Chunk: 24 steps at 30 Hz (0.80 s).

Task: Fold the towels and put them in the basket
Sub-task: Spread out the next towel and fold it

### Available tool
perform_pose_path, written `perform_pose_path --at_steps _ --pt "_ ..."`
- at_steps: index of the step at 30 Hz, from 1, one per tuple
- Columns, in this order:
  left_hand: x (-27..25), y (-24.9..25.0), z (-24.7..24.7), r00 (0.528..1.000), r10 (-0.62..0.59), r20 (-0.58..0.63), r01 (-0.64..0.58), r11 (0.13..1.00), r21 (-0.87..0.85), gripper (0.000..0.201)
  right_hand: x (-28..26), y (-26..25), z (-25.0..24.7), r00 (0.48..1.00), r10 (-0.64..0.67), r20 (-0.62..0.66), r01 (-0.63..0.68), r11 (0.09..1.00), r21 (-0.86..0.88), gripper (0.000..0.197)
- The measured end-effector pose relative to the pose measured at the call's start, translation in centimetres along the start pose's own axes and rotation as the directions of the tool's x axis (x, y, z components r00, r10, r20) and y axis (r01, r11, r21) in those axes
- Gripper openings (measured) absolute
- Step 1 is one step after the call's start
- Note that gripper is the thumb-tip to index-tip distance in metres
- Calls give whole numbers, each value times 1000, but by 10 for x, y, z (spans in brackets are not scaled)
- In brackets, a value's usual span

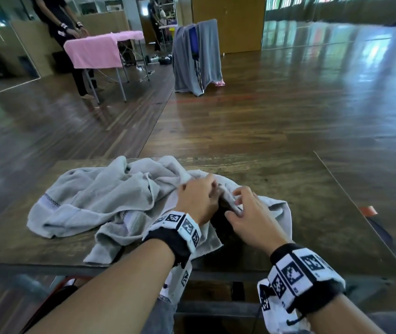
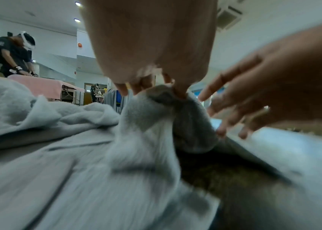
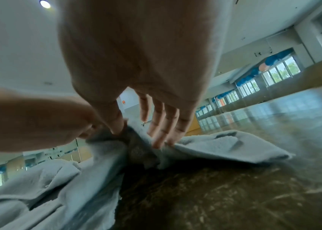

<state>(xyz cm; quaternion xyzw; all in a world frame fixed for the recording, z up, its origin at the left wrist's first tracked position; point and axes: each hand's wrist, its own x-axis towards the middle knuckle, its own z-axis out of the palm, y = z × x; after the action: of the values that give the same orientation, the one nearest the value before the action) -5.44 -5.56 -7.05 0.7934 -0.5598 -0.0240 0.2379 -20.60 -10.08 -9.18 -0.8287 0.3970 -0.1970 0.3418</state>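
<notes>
A grey towel (image 1: 95, 194) lies crumpled across the left and middle of the wooden table (image 1: 300, 189). My left hand (image 1: 212, 189) pinches a raised fold of it near the towel's right part; the left wrist view shows those fingertips (image 2: 180, 93) closed on the ridge of the towel (image 2: 146, 118). My right hand (image 1: 238, 201) sits just right of the left hand, with its thumb and fairly straight fingers (image 3: 162, 133) touching the same fold of towel (image 3: 215, 144) without closing on it. No basket is in view.
The right half of the table is bare wood, with an orange tape piece (image 1: 368, 210) at its right edge. Across the wooden floor, another person stands at a pink-covered table (image 1: 103, 49). A grey cloth hangs over a stand (image 1: 197, 56).
</notes>
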Motion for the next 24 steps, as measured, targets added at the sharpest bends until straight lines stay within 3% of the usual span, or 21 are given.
perform_pose_path --at_steps 2,4,6,9,11,14,16,19,22,24 --pt "5 15 -12 995 96 -24 -99 956 -275 15 -1 -6 -7 998 20 -58 -18 999 39 46" --pt "7 28 -23 984 171 -45 -175 916 -360 16 0 -17 -18 995 24 -102 -18 998 55 28" --pt "10 35 -34 973 225 -43 -225 903 -367 20 4 -29 -35 987 41 -156 -28 996 85 9" --pt "15 33 -57 967 253 -32 -247 898 -363 29 12 -51 -63 965 33 -258 18 981 194 23" --pt "17 27 -74 966 253 -51 -257 928 -270 32 15 -70 -80 955 6 -296 82 955 285 26" --pt "17 15 -102 975 178 -131 -200 962 -187 20 19 -101 -97 927 -9 -376 170 902 397 24" --pt "13 6 -122 989 87 -119 -107 979 -175 9 24 -119 -108 899 -2 -439 216 872 438 20" --pt "5 -8 -150 995 -51 -90 30 976 -217 24 31 -143 -123 875 -51 -481 276 870 409 12" --pt "-6 -14 -178 978 -191 -80 156 933 -323 33 32 -159 -131 925 -182 -333 277 923 267 19" --pt "-14 -14 -194 965 -261 -39 229 901 -368 41 29 -164 -130 972 -206 -117 228 945 233 44"
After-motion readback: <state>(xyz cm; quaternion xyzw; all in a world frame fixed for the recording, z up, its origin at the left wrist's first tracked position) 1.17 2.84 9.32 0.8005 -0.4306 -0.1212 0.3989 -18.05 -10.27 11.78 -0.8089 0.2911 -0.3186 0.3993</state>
